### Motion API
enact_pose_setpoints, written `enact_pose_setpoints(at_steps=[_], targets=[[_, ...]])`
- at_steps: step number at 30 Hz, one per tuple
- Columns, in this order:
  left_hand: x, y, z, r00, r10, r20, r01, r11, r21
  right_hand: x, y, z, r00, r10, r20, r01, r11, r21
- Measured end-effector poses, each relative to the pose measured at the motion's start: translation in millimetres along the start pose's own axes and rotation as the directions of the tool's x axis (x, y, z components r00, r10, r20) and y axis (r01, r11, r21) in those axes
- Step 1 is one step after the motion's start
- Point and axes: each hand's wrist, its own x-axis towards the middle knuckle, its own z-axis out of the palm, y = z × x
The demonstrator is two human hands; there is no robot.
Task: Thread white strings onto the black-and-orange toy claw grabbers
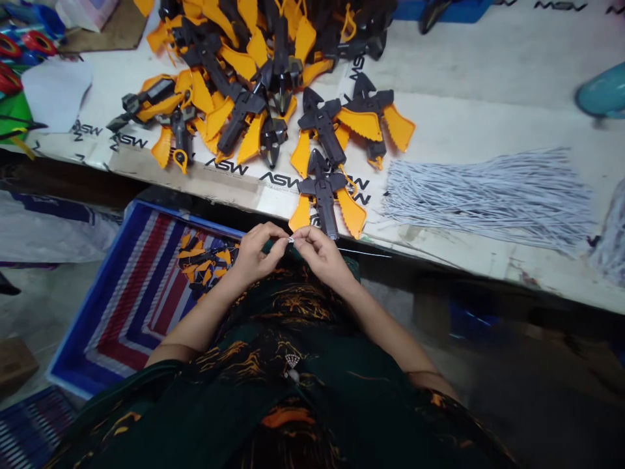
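My left hand (261, 251) and my right hand (319, 254) meet at the table's front edge, fingertips pinched together on the end of a thin white string (366, 252). The string trails rightward from my right hand. Just beyond my hands lies a black plastic toy with orange wings (325, 192), and similar black and orange toys lie close behind it. A big heap of such pieces (244, 58) covers the back left of the table. To the right rests a wide bundle of white strings (488, 198).
Below the table at left stands a blue crate (81, 332) with a striped lining and several small black and orange pieces. A teal object (603, 94) is at the far right, a blue tray (459, 12) at the back.
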Motion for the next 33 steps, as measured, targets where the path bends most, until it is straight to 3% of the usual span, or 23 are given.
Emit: enact_pose_setpoints(at_steps=[4, 7, 9, 11, 15, 18, 21, 28, 31, 33], targets=[[-3, -1, 0.6, 0.972, -0.226, 0.062, 0.234, 0.956, -0.176, 1, 0, 3, 0.997, 0.029, -0.074, -0.035, 0.996, -0.08], [-6, -5, -1.5, 0.959, -0.261, 0.111, 0.277, 0.946, -0.167, 0, -1, 4, 0.992, 0.055, -0.114, -0.065, 0.995, -0.081], [-7, -10, -3.9, 0.98, -0.162, 0.12, 0.17, 0.984, -0.058, -1, -2, 3, 0.992, 0.068, -0.109, -0.074, 0.996, -0.045], [-6, -15, -5.9, 0.988, 0.018, 0.15, -0.032, 0.996, 0.089, -1, -2, 3, 0.993, 0.079, -0.087, -0.081, 0.997, -0.009], [2, -21, -6.9, 0.919, 0.33, 0.215, -0.386, 0.864, 0.322, 0, -2, 4, 0.996, 0.066, -0.064, -0.066, 0.998, -0.002], [10, -20, -11.1, 0.859, 0.429, 0.278, -0.51, 0.756, 0.41, -2, -4, 2, 0.996, 0.049, -0.075, -0.054, 0.996, -0.067], [14, -13, -21.9, 0.819, 0.439, 0.37, -0.567, 0.719, 0.403, -9, -6, -1, 0.998, 0.02, -0.066, -0.033, 0.98, -0.195], [13, -7, -36.2, 0.842, 0.345, 0.415, -0.484, 0.824, 0.296, -28, -7, -5, 0.984, -0.165, -0.06, 0.133, 0.922, -0.363], [15, -15, -44.3, 0.887, 0.236, 0.397, -0.358, 0.895, 0.268, -41, -4, -24, 0.948, -0.29, -0.13, 0.2, 0.863, -0.464], [20, -18, -54.5, 0.903, 0.149, 0.403, -0.26, 0.936, 0.236, -52, 3, -41, 0.926, -0.313, -0.213, 0.152, 0.822, -0.549]])
